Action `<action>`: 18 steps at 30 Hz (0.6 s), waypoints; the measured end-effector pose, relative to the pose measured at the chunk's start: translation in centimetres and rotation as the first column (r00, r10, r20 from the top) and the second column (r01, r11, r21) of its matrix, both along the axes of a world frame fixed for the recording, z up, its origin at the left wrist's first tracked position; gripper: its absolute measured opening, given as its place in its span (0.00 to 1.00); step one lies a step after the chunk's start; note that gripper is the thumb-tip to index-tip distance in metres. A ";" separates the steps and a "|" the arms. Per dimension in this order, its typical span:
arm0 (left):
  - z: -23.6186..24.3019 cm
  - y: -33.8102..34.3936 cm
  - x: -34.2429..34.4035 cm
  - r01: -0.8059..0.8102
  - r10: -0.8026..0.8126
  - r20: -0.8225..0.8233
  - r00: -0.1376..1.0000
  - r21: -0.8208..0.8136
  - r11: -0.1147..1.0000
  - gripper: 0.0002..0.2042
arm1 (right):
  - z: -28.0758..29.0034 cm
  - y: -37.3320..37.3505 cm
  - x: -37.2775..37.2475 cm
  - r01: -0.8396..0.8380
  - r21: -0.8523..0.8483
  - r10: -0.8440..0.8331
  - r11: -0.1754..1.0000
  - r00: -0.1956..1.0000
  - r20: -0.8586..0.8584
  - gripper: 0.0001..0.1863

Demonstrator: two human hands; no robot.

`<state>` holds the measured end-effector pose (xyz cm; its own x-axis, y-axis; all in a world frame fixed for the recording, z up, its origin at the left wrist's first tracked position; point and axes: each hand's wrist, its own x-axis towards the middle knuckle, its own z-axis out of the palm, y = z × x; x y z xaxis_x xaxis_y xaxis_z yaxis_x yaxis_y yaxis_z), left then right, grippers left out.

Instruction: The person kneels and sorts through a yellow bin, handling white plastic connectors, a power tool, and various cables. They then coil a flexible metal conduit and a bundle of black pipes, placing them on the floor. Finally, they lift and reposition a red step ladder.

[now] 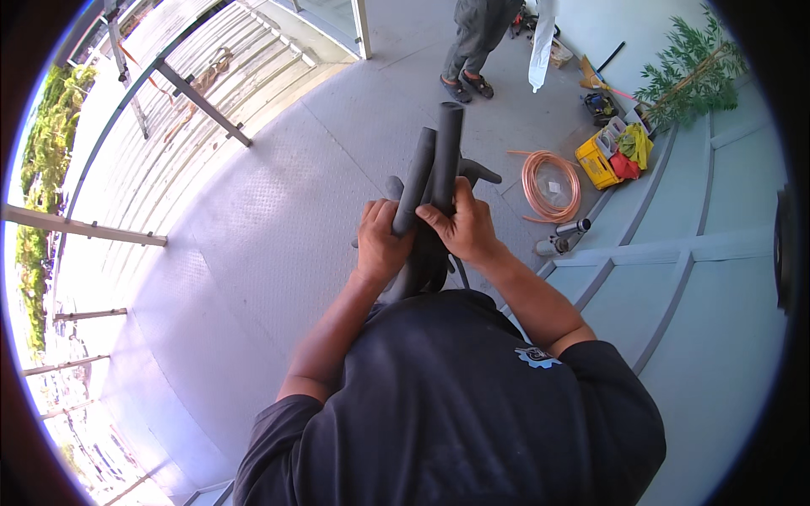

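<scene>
Two dark foam pipe insulation tubes stand up side by side in front of my chest. My left hand (384, 240) is closed round the lower end of the shorter-looking foam tube (417, 175). The other foam tube (450, 145), with its round end facing up, is gripped by my right hand (466, 228), its thumb lying across the front. More dark tube lengths (483, 172) stick out behind and below my hands. Where those run is partly hidden by my hands and shirt.
Right of my hands, a copper pipe coil (530, 187) lies on the grey floor (253, 244) near metal canisters (553, 244) and a yellow crate (598, 162). A leafy plant (692, 72) leans by the wall. Another person's legs (477, 42) stand ahead. A railing (198, 99) runs along the left.
</scene>
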<state>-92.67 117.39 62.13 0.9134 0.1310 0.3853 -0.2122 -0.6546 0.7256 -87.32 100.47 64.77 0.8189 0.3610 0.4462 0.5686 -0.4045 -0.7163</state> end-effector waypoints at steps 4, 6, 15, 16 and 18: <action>0.9 -1.6 3.0 0.131 -0.165 0.203 0.965 0.173 0.976 0.17 | -3.2 -1.4 1.2 0.312 0.351 -0.124 0.883 0.876 -0.466 0.25; 2.0 -1.9 4.4 0.210 -0.268 0.200 0.942 0.272 0.939 0.17 | -4.0 -3.0 2.4 0.427 0.295 -0.141 0.855 0.738 -0.660 0.27; 4.8 -2.8 16.0 0.636 -0.649 -0.063 0.759 0.290 0.715 0.20 | -1.1 -8.1 7.6 0.016 0.102 0.013 0.995 0.960 -0.280 0.32; 4.8 -2.9 17.2 0.667 -0.652 -0.150 0.743 0.246 0.703 0.21 | -0.8 -8.6 8.1 -0.060 0.024 0.063 0.998 0.984 -0.168 0.32; 4.6 -3.6 19.0 0.677 -0.666 -0.117 0.736 0.149 0.721 0.19 | -0.5 -9.1 9.2 0.028 -0.084 -0.042 0.996 0.985 -0.169 0.31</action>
